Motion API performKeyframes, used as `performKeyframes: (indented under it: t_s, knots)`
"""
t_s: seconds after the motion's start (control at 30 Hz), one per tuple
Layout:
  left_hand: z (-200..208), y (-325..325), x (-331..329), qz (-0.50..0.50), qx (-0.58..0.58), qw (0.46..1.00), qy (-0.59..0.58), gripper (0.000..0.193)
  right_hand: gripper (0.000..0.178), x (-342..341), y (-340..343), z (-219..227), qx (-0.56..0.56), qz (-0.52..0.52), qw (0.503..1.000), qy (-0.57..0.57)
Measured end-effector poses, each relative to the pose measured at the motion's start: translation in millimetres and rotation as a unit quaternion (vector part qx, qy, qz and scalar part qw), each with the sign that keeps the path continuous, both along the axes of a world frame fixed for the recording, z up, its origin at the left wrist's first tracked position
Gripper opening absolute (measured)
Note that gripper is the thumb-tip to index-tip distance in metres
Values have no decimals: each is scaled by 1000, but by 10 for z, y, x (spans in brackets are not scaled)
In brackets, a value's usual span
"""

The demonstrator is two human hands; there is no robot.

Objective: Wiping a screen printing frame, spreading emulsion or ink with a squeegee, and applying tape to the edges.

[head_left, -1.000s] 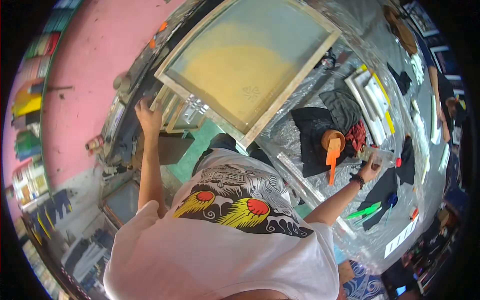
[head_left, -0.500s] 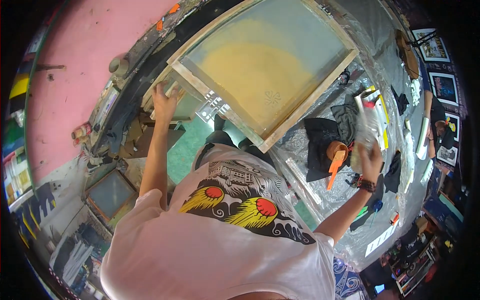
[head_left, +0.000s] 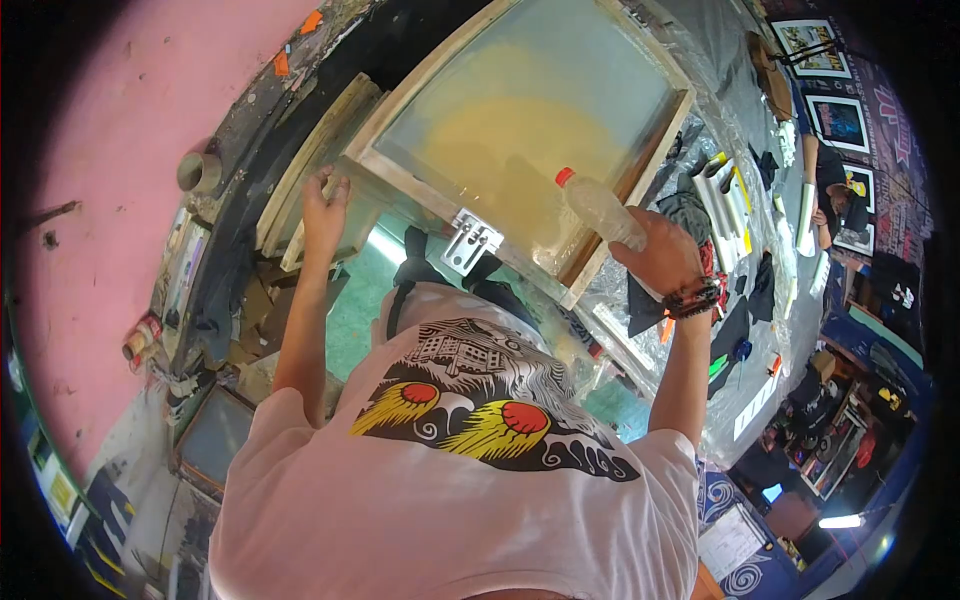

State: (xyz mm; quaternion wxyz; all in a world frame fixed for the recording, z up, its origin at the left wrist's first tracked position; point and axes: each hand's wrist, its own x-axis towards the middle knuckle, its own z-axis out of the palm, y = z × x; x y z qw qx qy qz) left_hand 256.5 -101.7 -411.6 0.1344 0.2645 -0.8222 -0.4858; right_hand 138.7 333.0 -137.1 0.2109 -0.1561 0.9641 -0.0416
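Observation:
My right hand [head_left: 660,250] is wrapped round a clear plastic bottle [head_left: 602,210] with a red cap. The bottle is tilted above the near right part of a wood-framed printing screen [head_left: 520,130], its cap toward the mesh. A yellowish area covers much of that mesh. At the screen's near edge sits a metal hinge clamp [head_left: 470,242]. My left hand [head_left: 325,210] is raised left of the screen's near left corner, fingers loosely bent and apart, with nothing visible in it. Beside it are wooden frames [head_left: 310,170]; whether it touches them I cannot tell.
To the right, a plastic-covered table [head_left: 735,330] carries dark cloths, white and yellow packages [head_left: 722,205] and small tools. A tape roll [head_left: 199,173] lies on the left ledge by the pink surface [head_left: 120,200]. Another person [head_left: 835,190] is at the far right.
My right hand has brought the bottle from over the right table leftward to above the screen, tipping its cap toward the mesh. My left hand stays near the screen's left corner.

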Motion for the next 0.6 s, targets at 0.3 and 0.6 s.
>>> performKeyframes:
  t_s: [0.3, 0.6]
  knots:
    - [-36, -309, -201, -40, 32, 998, -31, 34, 37, 29, -64, 160, 116, -19, 990, -73]
    - [-247, -583, -274, -60, 48, 997, -14, 35, 54, 210, -149, 223, 3, -32, 993, -114]
